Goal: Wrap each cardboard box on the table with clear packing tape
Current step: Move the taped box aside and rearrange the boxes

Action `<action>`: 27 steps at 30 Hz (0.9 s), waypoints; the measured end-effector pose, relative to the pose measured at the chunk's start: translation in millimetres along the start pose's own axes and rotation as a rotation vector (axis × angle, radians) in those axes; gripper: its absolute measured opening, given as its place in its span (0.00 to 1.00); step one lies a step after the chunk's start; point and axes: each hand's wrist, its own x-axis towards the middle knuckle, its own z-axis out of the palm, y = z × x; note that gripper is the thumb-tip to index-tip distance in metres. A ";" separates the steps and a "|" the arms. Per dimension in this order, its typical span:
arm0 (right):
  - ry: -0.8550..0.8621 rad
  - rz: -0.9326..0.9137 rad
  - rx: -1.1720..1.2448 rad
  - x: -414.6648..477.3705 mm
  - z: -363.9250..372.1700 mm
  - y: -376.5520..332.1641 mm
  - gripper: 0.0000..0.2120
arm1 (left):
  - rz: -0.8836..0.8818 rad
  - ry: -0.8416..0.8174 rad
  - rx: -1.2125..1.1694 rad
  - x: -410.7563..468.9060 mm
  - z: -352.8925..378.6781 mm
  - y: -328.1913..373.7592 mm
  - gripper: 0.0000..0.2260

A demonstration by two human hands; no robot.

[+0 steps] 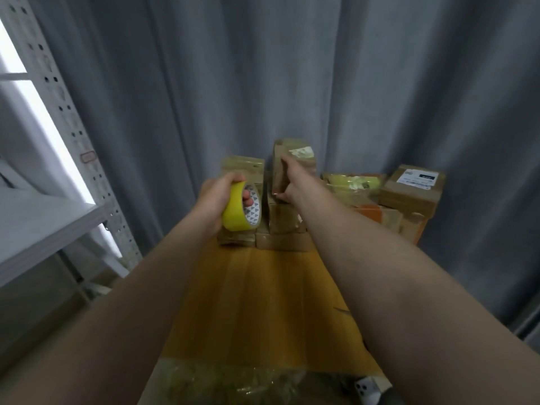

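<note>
A pile of several cardboard boxes stands at the far end of the wooden table (263,302). My right hand (287,178) grips the topmost cardboard box (295,154), an upright one with a pale label, fingers on its front face and thumb at its lower edge. My left hand (220,197) is shut on a yellow-looking roll of packing tape (241,210), held in the air in front of the left stack of boxes (242,168). A flat box with a white shipping label (413,187) lies at the right of the pile.
A box wrapped in glossy tape (350,182) lies between the stack and the labelled box. A tape-covered box (233,384) sits at the near table edge, a small white object (366,390) beside it. A white metal shelf (43,217) stands left. Grey curtain (263,68) behind.
</note>
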 end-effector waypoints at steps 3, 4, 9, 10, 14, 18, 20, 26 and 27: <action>-0.104 0.032 -0.068 -4.7 0.1 1.6 0.36 | -0.011 -0.009 0.010 -2.3 7.1 -2.6 0.06; -0.132 0.052 -0.106 -23.5 -4.0 -3.1 0.30 | -0.017 -0.012 0.014 -3.2 11.3 -3.0 0.06; -0.226 0.087 -0.171 -51.1 -37.5 -18.4 0.06 | -0.035 -0.065 0.027 -2.0 47.0 -5.2 0.07; -0.191 0.041 -0.182 -51.8 -45.8 -23.8 0.05 | -0.021 -0.091 0.044 -1.4 58.0 -4.2 0.07; 0.129 -0.303 -0.218 -44.4 -95.7 -63.2 0.09 | 0.028 -0.193 0.045 -4.3 115.5 5.1 0.06; 0.402 -0.557 -0.378 -17.7 -170.1 -92.5 0.02 | 0.034 -0.246 0.053 -3.4 169.5 5.4 0.05; 0.540 -0.539 -0.487 -3.6 -209.1 -98.8 0.12 | 0.021 -0.291 0.064 -3.6 187.5 0.9 0.07; 0.616 -0.196 -0.701 26.2 -267.5 -88.3 0.46 | 0.011 -0.365 0.183 -4.2 214.9 -14.1 0.08; 0.612 -0.182 -0.699 27.4 -268.6 -88.8 0.47 | 0.012 -0.366 0.197 -4.8 216.4 -15.4 0.06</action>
